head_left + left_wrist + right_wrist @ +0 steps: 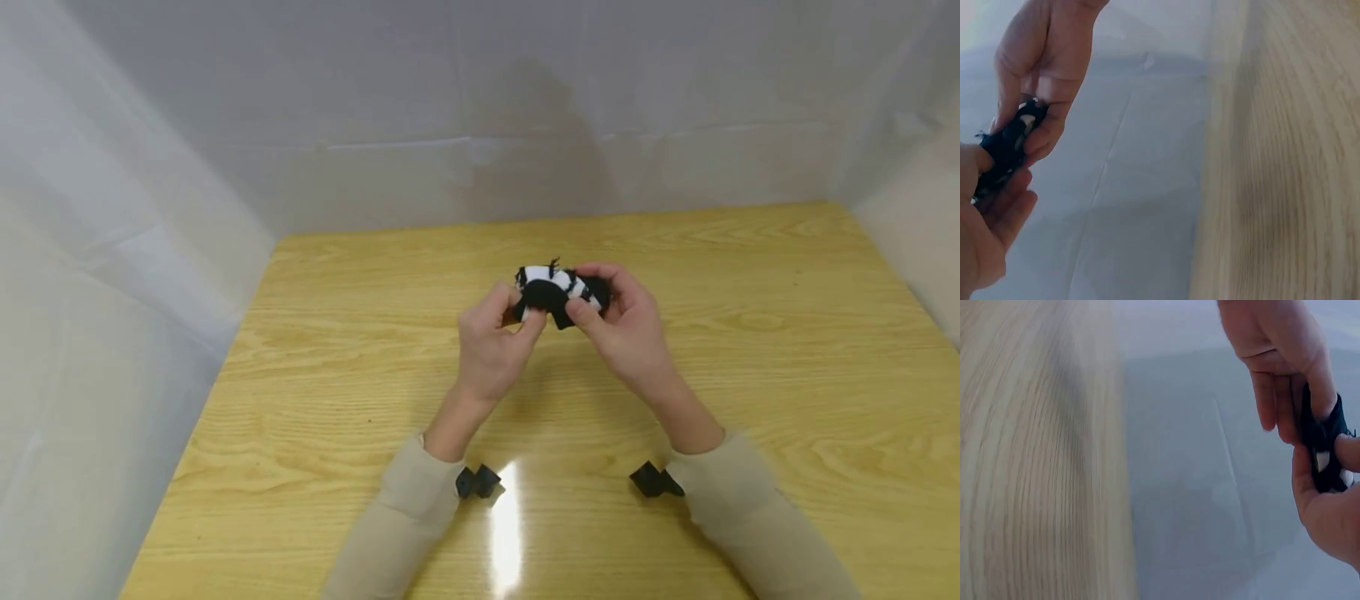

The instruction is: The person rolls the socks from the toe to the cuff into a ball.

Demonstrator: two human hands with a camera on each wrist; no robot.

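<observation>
A small black and white striped bundle of cloth (557, 292) is held up above the wooden table (360, 350), between both hands. My left hand (495, 337) pinches its left end with thumb and fingers curled on it. On the other end, my right hand (618, 321) grips the cloth, fingers wrapped over the top. In the left wrist view the dark cloth (1007, 147) sits between the two hands, and the right wrist view shows the cloth (1322, 450) squeezed between fingers at the right edge.
White sheeting (150, 208) walls the table at the back and on both sides. Two small black camera mounts (477, 482) (654, 481) show at the beige sleeves. A bright glare (506, 525) lies on the near tabletop.
</observation>
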